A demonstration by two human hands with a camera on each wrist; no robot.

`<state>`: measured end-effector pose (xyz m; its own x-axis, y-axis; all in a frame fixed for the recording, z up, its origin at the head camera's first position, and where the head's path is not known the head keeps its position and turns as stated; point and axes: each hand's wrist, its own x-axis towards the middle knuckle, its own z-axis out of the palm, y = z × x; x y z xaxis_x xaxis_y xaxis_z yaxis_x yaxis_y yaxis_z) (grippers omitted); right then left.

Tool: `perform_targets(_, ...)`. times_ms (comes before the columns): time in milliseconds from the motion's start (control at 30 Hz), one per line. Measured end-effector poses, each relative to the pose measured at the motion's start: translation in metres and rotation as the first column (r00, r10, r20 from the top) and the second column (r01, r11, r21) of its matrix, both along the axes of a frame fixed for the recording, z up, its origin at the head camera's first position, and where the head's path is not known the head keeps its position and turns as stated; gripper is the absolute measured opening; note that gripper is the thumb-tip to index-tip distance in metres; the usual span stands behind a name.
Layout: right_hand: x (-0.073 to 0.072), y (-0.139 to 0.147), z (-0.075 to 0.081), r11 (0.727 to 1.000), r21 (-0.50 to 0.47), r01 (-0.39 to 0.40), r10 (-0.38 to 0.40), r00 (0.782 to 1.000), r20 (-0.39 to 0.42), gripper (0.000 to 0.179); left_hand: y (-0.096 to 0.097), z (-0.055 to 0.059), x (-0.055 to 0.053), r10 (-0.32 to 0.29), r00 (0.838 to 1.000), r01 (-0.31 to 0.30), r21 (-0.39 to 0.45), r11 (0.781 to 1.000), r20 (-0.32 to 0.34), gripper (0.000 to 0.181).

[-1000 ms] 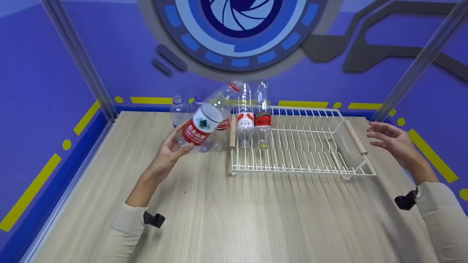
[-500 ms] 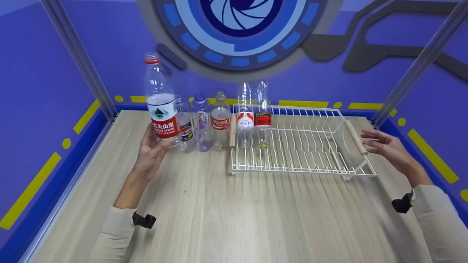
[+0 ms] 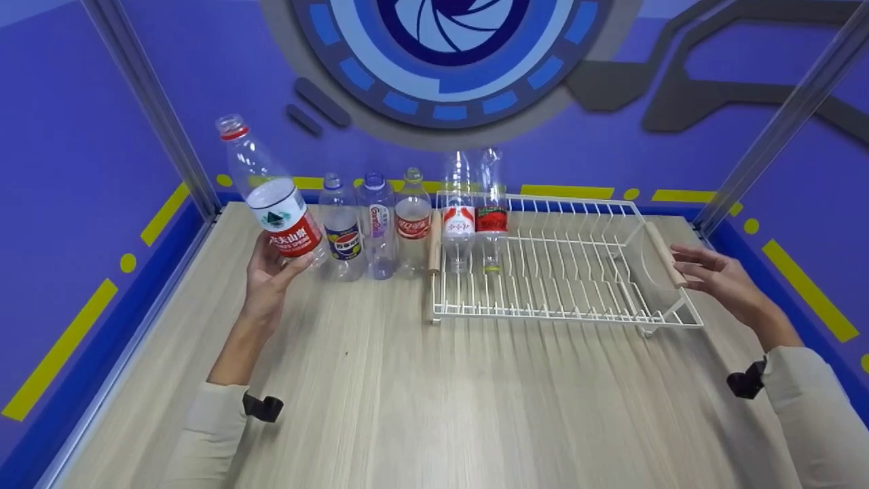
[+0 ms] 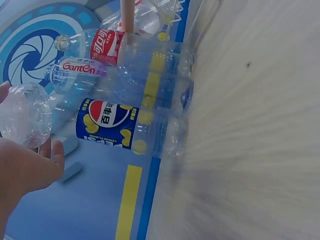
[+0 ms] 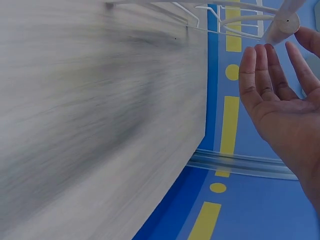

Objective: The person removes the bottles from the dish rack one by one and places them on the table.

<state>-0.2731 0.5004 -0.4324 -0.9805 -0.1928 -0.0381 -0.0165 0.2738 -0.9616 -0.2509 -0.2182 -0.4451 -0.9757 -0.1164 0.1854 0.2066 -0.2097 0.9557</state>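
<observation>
My left hand grips a clear, uncapped water bottle near its base. The bottle has a red and white label and leans to the left, raised off the table; its bottom faces the camera in the left wrist view. Just right of it stands a Pepsi bottle, then a purple-labelled bottle and a red-labelled cola bottle. My right hand is beside the wooden handle of a white wire dish rack, fingers extended. Whether its fingertips touch the handle, I cannot tell.
Two empty bottles rest neck down in the rack's left end: a white-and-red labelled one and a red-and-black labelled one. Blue-purple panels enclose the wooden table at the back and sides.
From over the other bottles, my left hand has carried the water bottle leftward; it turned from leaning right, through upright, to leaning left. My right hand has shifted slightly left toward the rack's handle.
</observation>
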Motion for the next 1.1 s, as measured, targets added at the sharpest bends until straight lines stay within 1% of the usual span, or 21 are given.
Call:
perform_targets(233, 0.001, -0.001, -0.001, 0.999, -0.044, -0.007, 0.007, 1.0, 0.017, 0.047, -0.008, -0.011, -0.007, 0.027, 0.999, -0.023, -0.079, 0.997, 0.046, 0.08)
perform_targets(367, 0.002, 0.0, -0.001, 0.998, -0.058, -0.017, 0.018, 1.0, 0.013, 0.048, -0.011, -0.018, -0.01, 0.062, 0.997, -0.054, -0.124, 0.991, 0.055, 0.081)
perform_targets(467, 0.002, 0.001, 0.0, 0.997, -0.066, -0.03, 0.031, 0.999, 0.015, 0.049, -0.012, -0.023, -0.013, 0.113, 0.992, -0.103, -0.145, 0.984, 0.06, 0.083)
perform_targets(567, 0.003, 0.001, 0.002, 0.996, -0.072, -0.043, 0.045, 0.999, 0.021, 0.049, -0.014, -0.025, -0.017, 0.173, 0.983, -0.161, -0.157, 0.974, 0.067, 0.085)
perform_targets(667, 0.004, 0.001, 0.002, 0.996, -0.066, -0.054, 0.056, 0.998, 0.021, 0.049, -0.016, -0.029, -0.022, 0.217, 0.974, -0.201, -0.179, 0.963, 0.071, 0.086)
perform_targets(733, 0.004, 0.001, 0.002, 0.998, -0.036, -0.057, 0.058, 0.998, 0.017, 0.05, -0.017, -0.031, -0.024, 0.224, 0.971, -0.204, -0.193, 0.96, 0.086, 0.087)
perform_targets(900, 0.005, 0.002, 0.001, 0.998, 0.022, -0.056, 0.056, 0.998, 0.016, 0.052, -0.019, -0.037, -0.029, 0.228, 0.966, -0.189, -0.274, 0.943, 0.119, 0.089)
perform_targets(967, 0.005, 0.002, 0.002, 0.998, 0.037, -0.054, 0.054, 0.998, 0.017, 0.053, -0.019, -0.039, -0.031, 0.229, 0.965, -0.183, -0.306, 0.934, 0.124, 0.089)
perform_targets(1100, 0.005, 0.002, 0.002, 0.994, 0.091, -0.055, 0.054, 0.998, 0.014, 0.053, -0.019, -0.042, -0.038, 0.241, 0.96, -0.172, -0.38, 0.909, 0.141, 0.088)
